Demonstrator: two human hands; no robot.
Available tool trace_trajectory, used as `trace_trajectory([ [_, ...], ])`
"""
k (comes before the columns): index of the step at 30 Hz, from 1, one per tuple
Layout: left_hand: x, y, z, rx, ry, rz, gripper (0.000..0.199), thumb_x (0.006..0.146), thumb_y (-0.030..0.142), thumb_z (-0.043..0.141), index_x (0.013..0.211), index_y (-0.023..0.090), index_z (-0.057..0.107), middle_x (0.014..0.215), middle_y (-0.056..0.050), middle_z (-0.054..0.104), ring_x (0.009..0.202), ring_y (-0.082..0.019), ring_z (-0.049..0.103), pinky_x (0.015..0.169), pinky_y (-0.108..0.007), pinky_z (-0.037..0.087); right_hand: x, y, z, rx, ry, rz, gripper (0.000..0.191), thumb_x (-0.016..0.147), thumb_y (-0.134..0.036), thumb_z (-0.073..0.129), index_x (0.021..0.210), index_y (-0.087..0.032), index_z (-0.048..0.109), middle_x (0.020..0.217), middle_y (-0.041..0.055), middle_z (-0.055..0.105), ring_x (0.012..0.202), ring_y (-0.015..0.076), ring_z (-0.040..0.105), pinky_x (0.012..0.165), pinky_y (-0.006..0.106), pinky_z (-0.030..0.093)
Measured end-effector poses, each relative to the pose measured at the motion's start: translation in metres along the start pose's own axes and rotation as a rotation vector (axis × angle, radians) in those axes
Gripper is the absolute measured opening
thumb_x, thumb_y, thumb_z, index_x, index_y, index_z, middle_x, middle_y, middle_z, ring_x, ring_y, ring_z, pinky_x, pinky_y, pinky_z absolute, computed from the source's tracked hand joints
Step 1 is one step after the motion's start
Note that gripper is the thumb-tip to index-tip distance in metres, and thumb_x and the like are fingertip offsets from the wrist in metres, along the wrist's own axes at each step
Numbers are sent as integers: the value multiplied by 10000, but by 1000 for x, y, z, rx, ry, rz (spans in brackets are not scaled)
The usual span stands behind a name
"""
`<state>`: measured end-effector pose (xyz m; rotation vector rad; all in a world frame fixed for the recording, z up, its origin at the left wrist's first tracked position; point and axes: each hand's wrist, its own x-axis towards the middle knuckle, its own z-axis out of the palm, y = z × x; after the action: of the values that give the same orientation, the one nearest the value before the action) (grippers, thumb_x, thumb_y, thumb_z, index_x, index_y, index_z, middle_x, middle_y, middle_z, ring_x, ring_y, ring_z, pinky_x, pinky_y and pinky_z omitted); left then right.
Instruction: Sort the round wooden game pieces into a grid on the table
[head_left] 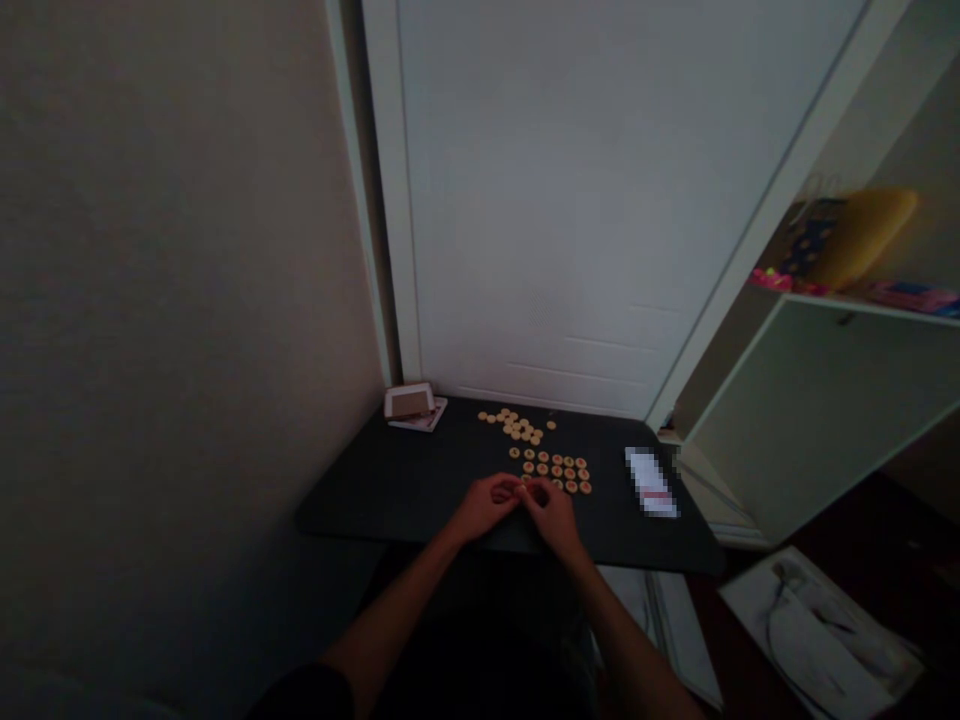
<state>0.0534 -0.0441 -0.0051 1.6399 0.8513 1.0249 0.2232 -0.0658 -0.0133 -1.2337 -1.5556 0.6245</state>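
Note:
Round wooden discs with red or dark marks, which look like Chinese chess pieces point(556, 460), lie in rows on the dark table point(420, 480). Behind these rows is a loose cluster of plain-looking discs point(520, 427), with one disc point(551, 425) a little apart to its right. My left hand point(487, 503) and my right hand point(551, 512) meet at the fingertips over the near left end of the rows. Both are closed in a pinch. What sits between the fingertips is too small and dim to make out. My fingers hide part of the nearest row.
An open shallow box point(409, 401) lies on a white item at the table's back left corner. To the right, a blurred-out phone-like item point(651, 482) rests on the table. A white door point(555, 200) stands behind, with a shelf point(847, 300) to the right.

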Motion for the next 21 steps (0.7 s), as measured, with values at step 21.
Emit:
trace_trajectory([
  [21, 10, -6, -6, 72, 120, 69, 351, 850, 434, 624, 1105, 193, 621, 1054, -61, 720, 967, -192, 684, 896, -337, 538, -2, -11, -4, 68, 99, -26, 283, 878, -420, 547, 1012, -220, 697, 984, 63, 727, 884, 227, 680, 813, 352, 535],
])
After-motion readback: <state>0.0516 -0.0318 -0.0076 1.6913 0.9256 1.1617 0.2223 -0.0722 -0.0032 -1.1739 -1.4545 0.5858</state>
